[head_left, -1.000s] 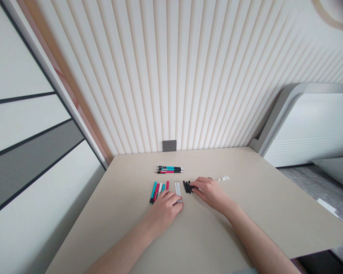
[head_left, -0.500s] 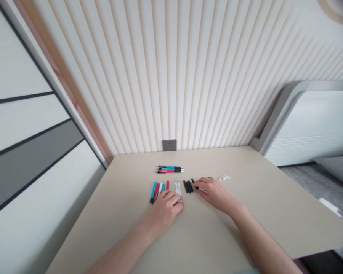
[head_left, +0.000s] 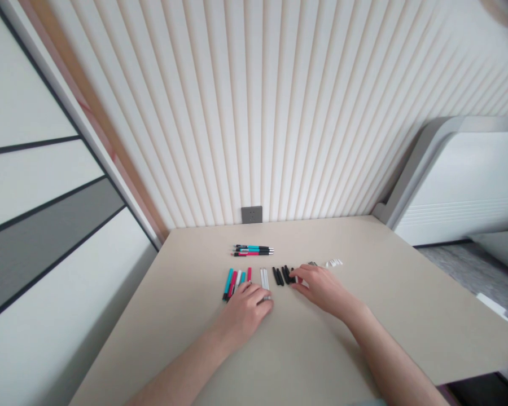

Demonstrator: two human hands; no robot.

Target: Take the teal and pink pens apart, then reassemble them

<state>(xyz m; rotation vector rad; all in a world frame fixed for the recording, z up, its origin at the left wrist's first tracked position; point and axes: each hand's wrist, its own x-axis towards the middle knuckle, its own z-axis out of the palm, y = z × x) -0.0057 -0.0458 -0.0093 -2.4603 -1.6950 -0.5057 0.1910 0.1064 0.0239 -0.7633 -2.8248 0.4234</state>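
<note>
My left hand rests on the table, fingers loosely spread, over the lower ends of several coloured pen barrels and slim white refills. The barrels are turquoise, pink and white, some with black ends. To the right of the refills lie several short black pen grips, roughly side by side. At the right end of that row, my right hand has thumb and fingertips closed around a black pen grip, partly hidden by the fingers. Small dark parts show just behind this hand.
Behind the parts lie three assembled pens, two turquoise and one pink. Small white pieces lie to the right. The pale table meets a ribbed wall with a dark socket. A bed headboard stands at right.
My right hand has shifted slightly right along the black grips. One grip that lay askew near its fingertips now lies beside another in the row. My left hand has stayed in place.
</note>
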